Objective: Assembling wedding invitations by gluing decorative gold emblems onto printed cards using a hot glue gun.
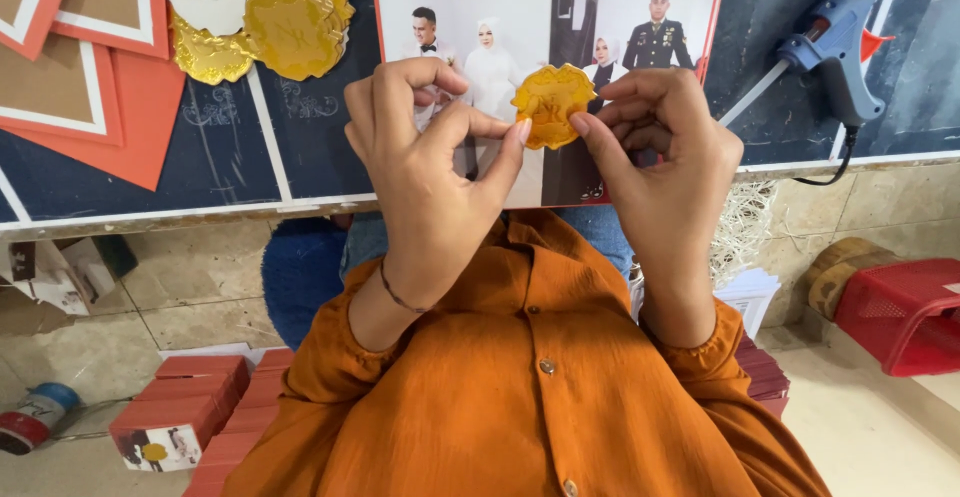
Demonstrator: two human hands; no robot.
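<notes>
As hands (545,147) pinch it, seal (551,105) faces up.

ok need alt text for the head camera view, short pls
Both hands, left hand and right hand, pinch a gold scalloped seal above a red-edged photo card on a dark board. More gold seals lie upper left, a blue glue gun at right.

Gold scalloped seal (551,105); blue glue gun (843,32); orange shirt (530,387); red, perhaps plastic, basket (905,312).
</notes>
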